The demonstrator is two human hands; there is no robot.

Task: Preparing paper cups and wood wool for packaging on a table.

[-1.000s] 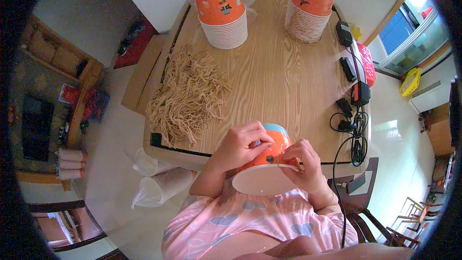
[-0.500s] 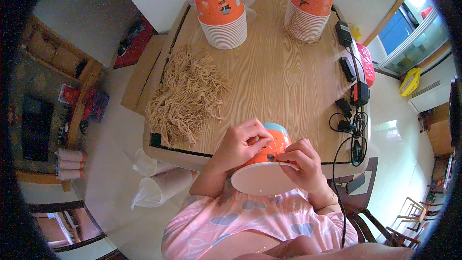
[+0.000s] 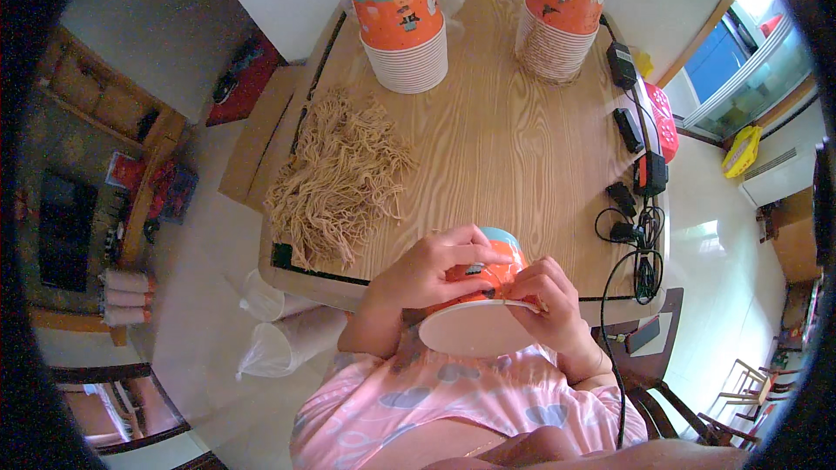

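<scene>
An orange paper tub (image 3: 481, 331) with a teal base band and white inside lies tilted against my lap at the table's front edge, its mouth toward me. My left hand (image 3: 435, 270) rests over its printed side, fingers stretched and thumb apart. My right hand (image 3: 547, 296) is closed on the right part of the rim, fingers curled outside. Whether a thin string is also pinched there is too small to tell. Beyond my left hand a loose heap of tan strings (image 3: 340, 174) covers the left of the table.
Two stacks of paper tubs, a left stack (image 3: 402, 26) and a right stack (image 3: 562, 17), stand at the back of the wooden table (image 3: 488, 139). Black adapters and coiled cables (image 3: 644, 252) line the right edge. Bagged tubs (image 3: 296, 344) lie below on the left.
My left hand has gone from a pinch on a thin string to stretched fingers over the tub's side. My right hand has shifted slightly, fingers more curled at the rim.
</scene>
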